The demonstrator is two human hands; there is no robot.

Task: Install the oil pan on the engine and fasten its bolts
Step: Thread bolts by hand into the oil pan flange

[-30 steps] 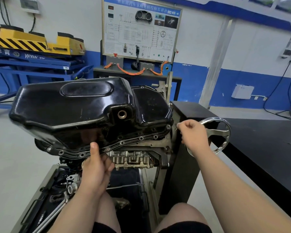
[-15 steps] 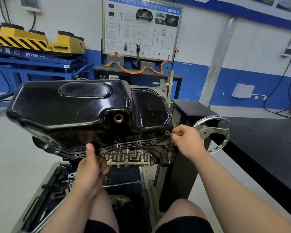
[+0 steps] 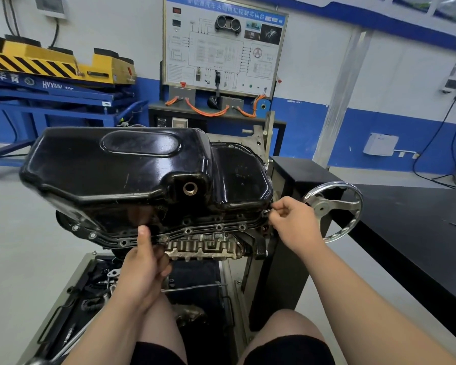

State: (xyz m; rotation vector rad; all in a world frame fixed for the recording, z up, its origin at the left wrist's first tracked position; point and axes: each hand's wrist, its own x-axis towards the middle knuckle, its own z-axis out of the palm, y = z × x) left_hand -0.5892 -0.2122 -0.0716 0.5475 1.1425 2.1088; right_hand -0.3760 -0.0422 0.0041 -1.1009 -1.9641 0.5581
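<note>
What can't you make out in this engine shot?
Head view only:
- Bolt in the right hand: tiny, mostly covered by fingers; whether it sits in its hole is unclear.
- Left hand: what its curled fingers hold is hidden by the hand itself.
- Pan far flange: hidden behind the pan's body.
- Tray parts: dark, too small.

White letters, roughly "HVYNN", are showing on the blue lift beam (image 3: 53, 86) left of the training board (image 3: 221, 56), with Chinese characters "华育" further left. The board's header strip (image 3: 227, 9) is carrying a blurred Chinese title, not legible.
</note>
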